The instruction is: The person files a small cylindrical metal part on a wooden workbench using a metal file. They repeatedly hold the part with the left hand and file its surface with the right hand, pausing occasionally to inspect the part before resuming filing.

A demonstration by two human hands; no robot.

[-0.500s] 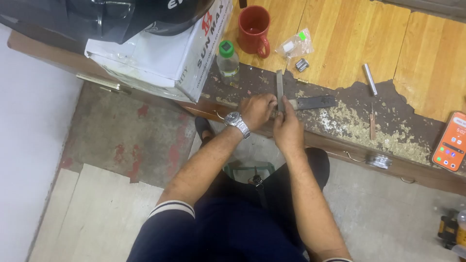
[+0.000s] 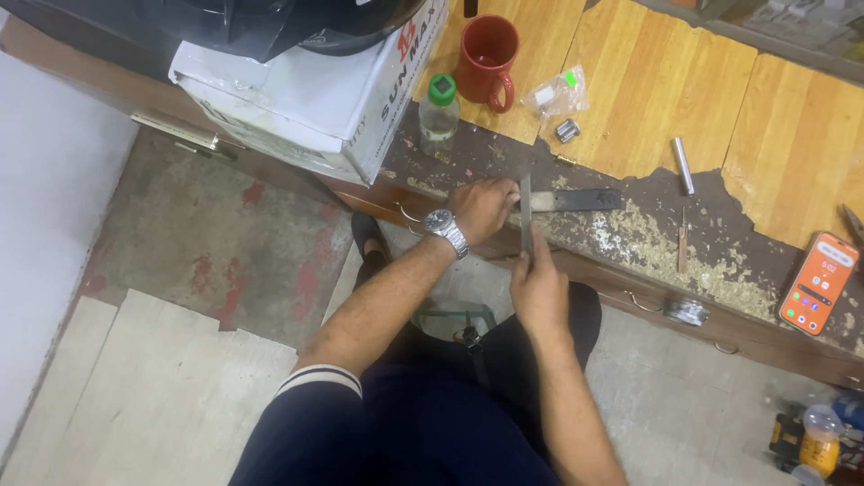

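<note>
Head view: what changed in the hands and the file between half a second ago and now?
Little changed. The right hand drew back slightly toward the body along the narrow metal file, still gripping its near end. The left hand stayed on the dark flat metal bar at the bench edge, wristwatch on. Red mug, bottle and phone did not move.

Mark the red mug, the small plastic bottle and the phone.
Red mug (image 2: 486, 52): head view, on its outer wall.
Small plastic bottle (image 2: 439, 115): head view, on its clear body.
Phone (image 2: 818, 283): head view, on its screen.
</note>
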